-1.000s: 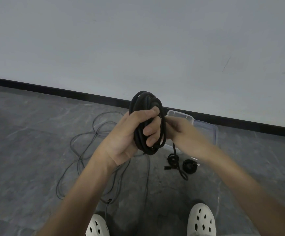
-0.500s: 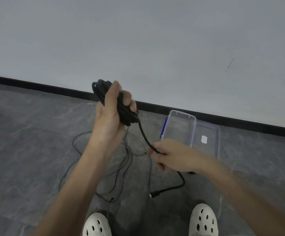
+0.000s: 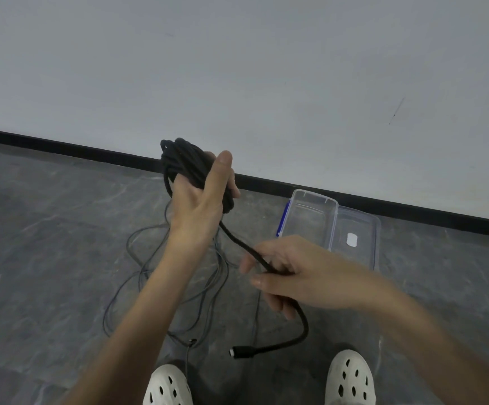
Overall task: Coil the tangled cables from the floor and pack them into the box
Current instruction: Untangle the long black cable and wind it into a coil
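shoes [image 3: 350,359] cut off below, coil [image 3: 182,159] partly behind left hand [image 3: 199,206]

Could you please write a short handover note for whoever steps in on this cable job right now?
The left hand grips the coiled black cable, held up. The right hand holds its loose tail; the plug end is down near the floor. The clear box stands open by the wall, lid beside it, no cable seen inside. The thin grey cables lie tangled on the floor.
Done: most of the black cable wound.
Left: wind in the tail, pack the coil, then coil and pack the thin cables.
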The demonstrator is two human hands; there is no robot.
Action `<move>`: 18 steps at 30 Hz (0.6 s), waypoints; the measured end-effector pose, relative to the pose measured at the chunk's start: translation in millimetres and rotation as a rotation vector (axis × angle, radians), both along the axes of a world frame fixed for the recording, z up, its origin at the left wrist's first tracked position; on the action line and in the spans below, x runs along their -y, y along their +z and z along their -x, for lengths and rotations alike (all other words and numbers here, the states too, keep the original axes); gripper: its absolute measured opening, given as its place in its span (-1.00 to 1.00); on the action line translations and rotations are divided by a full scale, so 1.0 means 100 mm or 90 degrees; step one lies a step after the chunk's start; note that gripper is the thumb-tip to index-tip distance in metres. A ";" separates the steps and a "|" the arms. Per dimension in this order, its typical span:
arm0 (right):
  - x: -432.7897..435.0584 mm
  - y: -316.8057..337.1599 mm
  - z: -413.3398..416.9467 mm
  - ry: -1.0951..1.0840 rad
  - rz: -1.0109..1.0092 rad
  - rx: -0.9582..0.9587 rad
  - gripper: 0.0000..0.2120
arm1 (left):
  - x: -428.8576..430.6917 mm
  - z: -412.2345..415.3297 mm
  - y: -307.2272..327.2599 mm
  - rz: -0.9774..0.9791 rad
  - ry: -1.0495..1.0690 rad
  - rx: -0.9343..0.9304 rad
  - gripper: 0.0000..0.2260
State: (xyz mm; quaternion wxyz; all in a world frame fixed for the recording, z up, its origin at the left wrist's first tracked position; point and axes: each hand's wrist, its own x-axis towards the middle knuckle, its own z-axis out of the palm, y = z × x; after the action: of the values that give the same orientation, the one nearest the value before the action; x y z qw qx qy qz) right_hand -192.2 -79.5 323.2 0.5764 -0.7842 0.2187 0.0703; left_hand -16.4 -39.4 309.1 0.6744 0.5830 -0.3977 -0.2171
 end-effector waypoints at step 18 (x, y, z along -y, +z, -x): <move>0.30 0.17 0.16 -0.226 -0.256 0.230 -0.70 | -0.08 0.05 -0.09 -0.277 -0.289 0.177 -0.20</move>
State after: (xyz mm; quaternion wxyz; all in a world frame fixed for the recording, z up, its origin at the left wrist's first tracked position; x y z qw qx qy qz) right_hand -207.8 -109.9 340.1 0.7527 -0.6039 0.2279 -0.1296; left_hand -21.8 -31.9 300.3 0.4079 0.6340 -0.5495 -0.3602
